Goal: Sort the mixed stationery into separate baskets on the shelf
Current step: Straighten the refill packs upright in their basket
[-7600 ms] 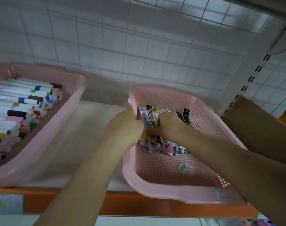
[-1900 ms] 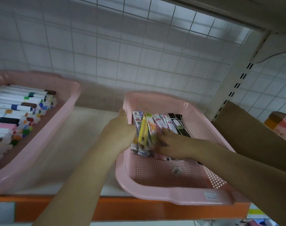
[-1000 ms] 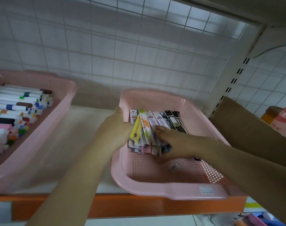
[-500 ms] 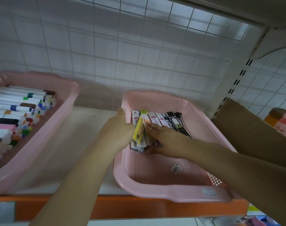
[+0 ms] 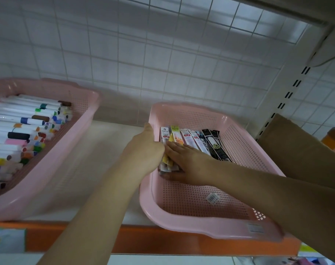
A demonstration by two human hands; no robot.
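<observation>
- My left hand (image 5: pixel 143 152) reaches over the left wall of the right pink basket (image 5: pixel 210 229). The thumb points up along the rim, and the fingers bend down inside, out of sight behind the back of the hand. They are right against the packets, but I cannot tell whether they grip them.
- My right hand (image 5: pixel 189 165) lies flat on the stationery packets (image 5: pixel 190 137) with the fingers straight and close together, pressing down. The thumb runs under the packets' near ends.
- The packets sit side by side in the far left part of that basket, long and narrow, with their tops pointing to the back wall: white and yellow ones on the left, black ones on the right.
- A small barcode sticker (image 5: pixel 212 197) lies on the basket's mesh floor, nearer to me and apart from the packets.
- The basket stands on the white shelf (image 5: pixel 86 169), and its front rim juts over the orange shelf edge (image 5: pixel 143 240).
- The left pink basket (image 5: pixel 54 169) stands well apart on the same shelf, filled with markers (image 5: pixel 19 131) — white barrels with coloured caps, laid in rows.
- A brown cardboard box (image 5: pixel 296 153) stands just beside the right basket, on its right.
- Behind everything is a white grid wall (image 5: pixel 163 54).
</observation>
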